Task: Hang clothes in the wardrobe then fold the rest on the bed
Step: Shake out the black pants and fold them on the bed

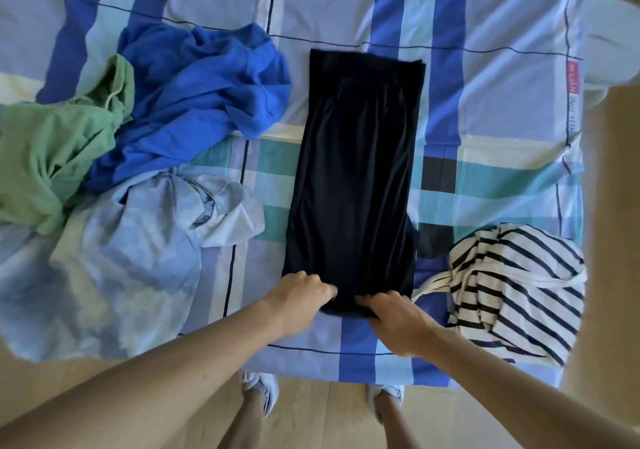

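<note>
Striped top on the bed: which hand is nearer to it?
Right. The right hand grips the dark garment's near edge, close beside the striped top; the left hand grips the same edge farther away, at the garment's opposite side.

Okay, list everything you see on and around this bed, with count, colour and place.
dark garment: one, black or navy, folded long, bed centre
blue garment: one, bright blue, crumpled, far left
green garment: one, green, left edge
pale garment: one, light blue, near left
striped garment: one, white with dark stripes, near right
bed cover: one, blue-teal plaid, under all
floor: one, light wood, below bed
shoes: two, white, on floor
left hand: grips dark garment's near edge
right hand: grips same edge
</note>
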Available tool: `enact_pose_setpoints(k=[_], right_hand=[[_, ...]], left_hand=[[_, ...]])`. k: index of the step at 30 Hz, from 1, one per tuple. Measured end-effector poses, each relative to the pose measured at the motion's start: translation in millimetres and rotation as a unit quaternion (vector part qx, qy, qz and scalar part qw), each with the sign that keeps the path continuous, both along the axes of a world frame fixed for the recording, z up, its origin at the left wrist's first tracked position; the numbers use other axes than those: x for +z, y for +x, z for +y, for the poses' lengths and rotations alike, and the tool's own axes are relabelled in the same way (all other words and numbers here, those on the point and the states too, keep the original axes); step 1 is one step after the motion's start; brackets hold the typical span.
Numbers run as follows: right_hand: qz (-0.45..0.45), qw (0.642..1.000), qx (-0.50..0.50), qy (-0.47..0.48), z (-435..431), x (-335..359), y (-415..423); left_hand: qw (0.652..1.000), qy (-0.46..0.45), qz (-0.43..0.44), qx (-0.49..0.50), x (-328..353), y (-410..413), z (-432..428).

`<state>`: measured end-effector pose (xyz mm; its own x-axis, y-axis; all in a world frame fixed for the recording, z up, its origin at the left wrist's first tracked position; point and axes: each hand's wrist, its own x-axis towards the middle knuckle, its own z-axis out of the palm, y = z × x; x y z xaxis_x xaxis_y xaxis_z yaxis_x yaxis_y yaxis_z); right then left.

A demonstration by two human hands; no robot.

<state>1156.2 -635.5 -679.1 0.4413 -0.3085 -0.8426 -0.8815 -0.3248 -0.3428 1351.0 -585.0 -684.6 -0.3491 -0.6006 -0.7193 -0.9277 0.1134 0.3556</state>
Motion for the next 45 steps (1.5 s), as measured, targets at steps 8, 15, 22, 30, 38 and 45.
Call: enact_pose_setpoints(k=[8,15,22,30,38,45], right_hand=[[0.047,0.986,-0.004,0.161,-79,86,28],[-0.059,0.976,-0.133,-0.161,-225,78,56],[-0.077,0.908,-0.332,-0.244,-206,15,35],[-0.12,0.784,-0.609,-0.023,-149,-35,34],[-0.186,0.777,-0.599,0.052,-164,8,29],[-0.246,0.775,-0.577,-0.075,-155,109,-88]], left_hand=[[0.978,0.198,0.062,0.005,72,21,-77],[0.966,-0.119,0.074,0.219,73,73,-217],[0.903,-0.155,-0.004,0.4,4,65,-195],[0.754,0.039,0.115,0.645,-37,37,-147],[0.711,0.068,0.241,0.657,5,23,-162],[0.704,0.023,0.406,0.582,84,-89,-152]])
